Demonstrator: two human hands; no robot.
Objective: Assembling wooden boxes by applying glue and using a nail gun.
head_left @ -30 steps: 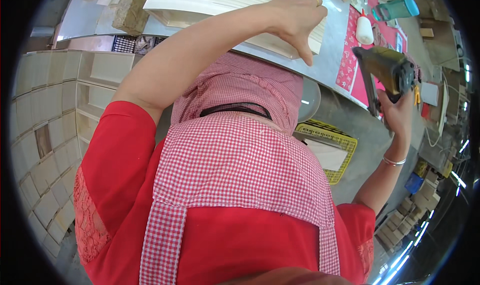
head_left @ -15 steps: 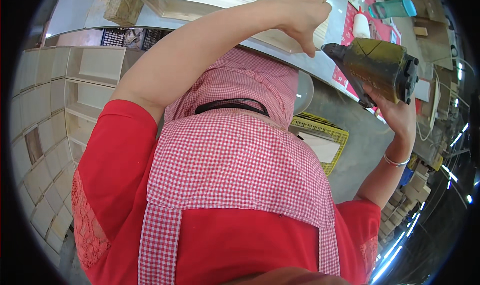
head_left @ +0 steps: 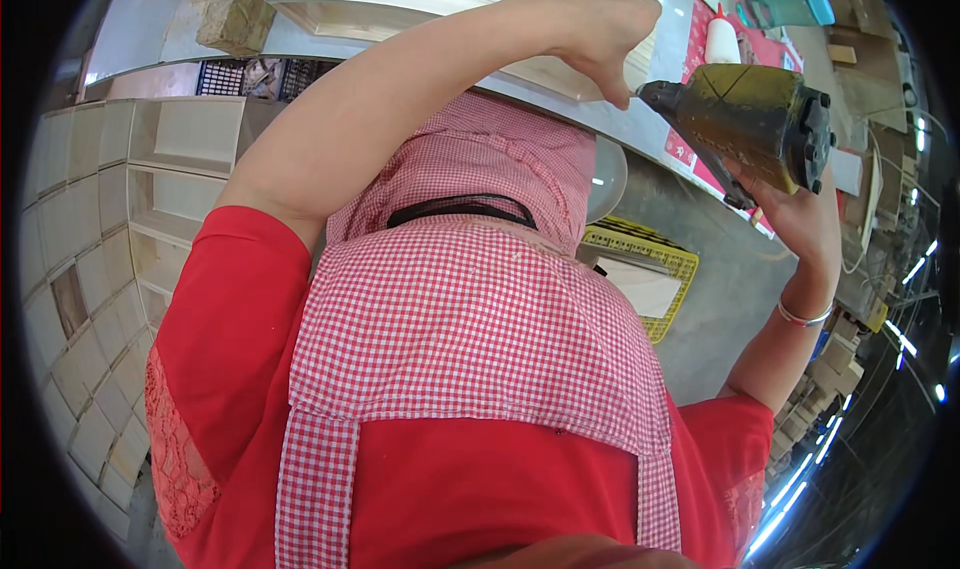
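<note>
A pale wooden box point(head_left: 345, 19) with a slatted top lies on the workbench in front of me. My left hand point(head_left: 605, 29) reaches across to its right end, fingers curled over the wood and thumb pointing down along the near side. What sits beneath the palm is hidden. In my right hand point(head_left: 795, 214) is a pneumatic nail gun point(head_left: 745, 114), olive-yellow with black ends, gripped by its handle. Its narrow nose points left, close beside my left thumb at the box's end. The gun's body covers part of my right fingers.
On the right of the bench point(head_left: 140, 49) stand a white glue bottle point(head_left: 722, 41) and a teal water bottle point(head_left: 785, 9) over red patterned paper. A wood block point(head_left: 235, 14) is at the left. Stacked wooden boxes point(head_left: 85, 229) fill the left side. A yellow crate point(head_left: 690, 264) sits below.
My right wrist has shifted slightly to the right, and the nail gun has tilted a little, its nose staying by the left thumb. The left hand has barely moved.
</note>
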